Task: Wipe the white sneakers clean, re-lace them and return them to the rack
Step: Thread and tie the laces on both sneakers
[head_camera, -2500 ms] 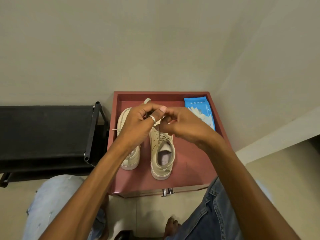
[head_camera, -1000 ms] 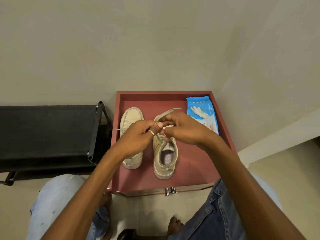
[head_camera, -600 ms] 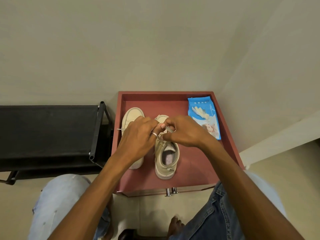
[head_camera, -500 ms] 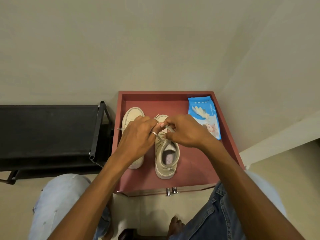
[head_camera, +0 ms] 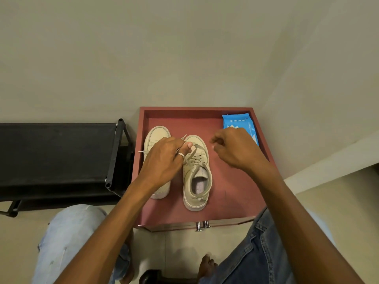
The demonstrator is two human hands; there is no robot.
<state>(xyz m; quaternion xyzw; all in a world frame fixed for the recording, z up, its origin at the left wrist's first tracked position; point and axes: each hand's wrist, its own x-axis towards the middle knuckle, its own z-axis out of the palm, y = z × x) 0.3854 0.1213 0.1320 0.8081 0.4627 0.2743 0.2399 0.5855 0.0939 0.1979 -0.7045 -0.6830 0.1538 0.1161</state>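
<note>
Head view: the left hand (head_camera: 164, 162) has its grip closed on the lace (head_camera: 195, 156), fingers curled, with a thin loop of lace hooked over the thumb, which wears a ring (head_camera: 181, 154). That hand sits over the toe end of the laced sneaker (head_camera: 196, 177), at its 10 o'clock. The right hand (head_camera: 238, 150) hangs at the sneaker's 2 o'clock, apart from the shoe, fingers curled in towards the thumb; I cannot tell whether this grip pinches a lace end or nothing.

The laced sneaker stands upright on the desk (head_camera: 235, 201), toe at 12 o'clock and heel at 6 o'clock, its lace crossed over the tongue and its opening showing the insole. A second sneaker (head_camera: 156, 136) stands just beside it at 9 o'clock, pointing the same way, its middle hidden under the left hand.

The desk has a red-brown top with a raised rim. A blue wipes pack (head_camera: 235, 120) lies in its 1 o'clock corner, partly behind the right hand. Two chrome knobs (head_camera: 202, 225) show on the front edge at 6 o'clock.

A black rack (head_camera: 57, 152) stands at 9 o'clock of the desk, near its side. Denim-clad knees (head_camera: 69, 238) and a bare foot (head_camera: 206, 263) show at 6 o'clock on the floor
</note>
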